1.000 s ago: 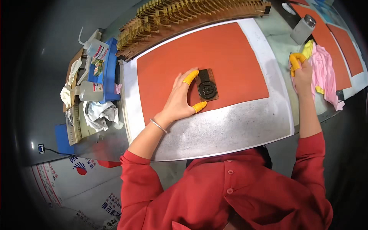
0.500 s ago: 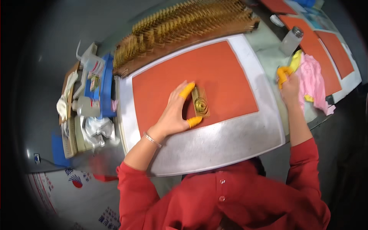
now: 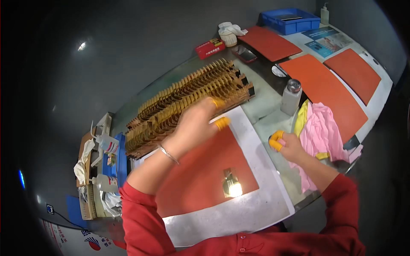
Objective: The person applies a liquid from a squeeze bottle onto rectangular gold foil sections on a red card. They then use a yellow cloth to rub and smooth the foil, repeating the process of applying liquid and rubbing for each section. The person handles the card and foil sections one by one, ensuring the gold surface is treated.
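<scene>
My left hand [image 3: 197, 121], blurred, reaches over the front of a rack of thin gold-coloured metal plates [image 3: 188, 91]. Yellow cots cover its thumb and forefinger, which stand apart with nothing visible between them. Below it, a small shiny patterned metal plate [image 3: 229, 181] lies by itself on the orange mat [image 3: 205, 179]. To the right, my right hand [image 3: 291, 148] is closed, its yellow-cotted fingers curled together beside the pink cloth [image 3: 322, 128]. A bit of something dark shows at those fingertips, too small to name.
A clear bottle with a metal top [image 3: 291, 98] stands behind the pink cloth. More orange sheets [image 3: 322, 85] lie at the right. At the left are squeeze bottles [image 3: 106, 143] and a blue tray [image 3: 121, 158]. A blue bin [image 3: 290, 21] and red box [image 3: 210, 48] sit farther back.
My left hand has left the small plate on the mat and moved up to the rack. My right hand has come away from the pink cloth toward the mat. The view has shifted.
</scene>
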Available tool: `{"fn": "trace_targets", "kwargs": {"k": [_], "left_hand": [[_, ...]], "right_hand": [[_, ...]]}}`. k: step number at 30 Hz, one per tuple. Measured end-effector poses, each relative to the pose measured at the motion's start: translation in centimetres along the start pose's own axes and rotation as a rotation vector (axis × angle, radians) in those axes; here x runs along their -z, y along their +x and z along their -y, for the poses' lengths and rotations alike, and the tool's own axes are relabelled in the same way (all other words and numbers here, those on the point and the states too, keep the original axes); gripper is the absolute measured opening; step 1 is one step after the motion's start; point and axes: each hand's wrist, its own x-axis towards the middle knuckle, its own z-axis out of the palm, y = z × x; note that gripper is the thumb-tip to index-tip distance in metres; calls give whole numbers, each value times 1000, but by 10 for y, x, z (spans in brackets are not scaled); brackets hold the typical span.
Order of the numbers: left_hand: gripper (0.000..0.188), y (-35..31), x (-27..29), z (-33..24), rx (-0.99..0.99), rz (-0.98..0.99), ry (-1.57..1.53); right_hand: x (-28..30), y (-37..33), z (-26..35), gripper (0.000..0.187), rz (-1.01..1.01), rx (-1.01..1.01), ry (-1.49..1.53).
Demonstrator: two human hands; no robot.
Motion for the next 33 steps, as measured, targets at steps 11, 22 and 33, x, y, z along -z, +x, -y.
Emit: {"fn": "trace_targets", "kwargs": {"k": [11,22,33], "left_hand": [[81,188,25,98,206,10,155],[89,214,6,119,143,79,-92],[99,231,-26,102,85,-50,77]], "right_hand": [[6,-4,-1,8,170,-22,237],[11,-3,3,10,167,-76,217],[11,-4,-1,12,143,-65,121]]}}
